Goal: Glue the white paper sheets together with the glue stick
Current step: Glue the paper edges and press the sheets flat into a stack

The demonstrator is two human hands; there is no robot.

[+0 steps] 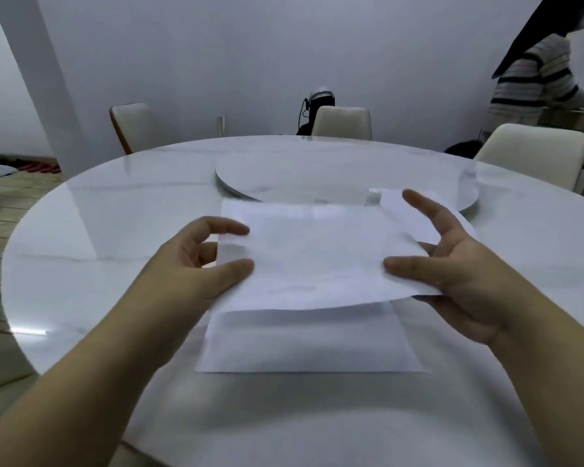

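Note:
I hold a white paper sheet (314, 254) in the air above the table. My left hand (196, 261) pinches its left edge between thumb and fingers. My right hand (452, 261) grips its right edge, thumb on top, index finger stretched forward. A second white sheet (311, 342) lies flat on the table right below the held one, partly hidden by it. Another white paper (395, 203) shows behind my right hand, resting against the turntable edge. No glue stick is visible.
The round white marble table (98, 264) carries a raised turntable disc (317, 170) at its centre. Pale chairs stand behind it at the left (132, 126), middle (343, 123) and right (533, 153). A person in a striped top (533, 82) stands at the far right.

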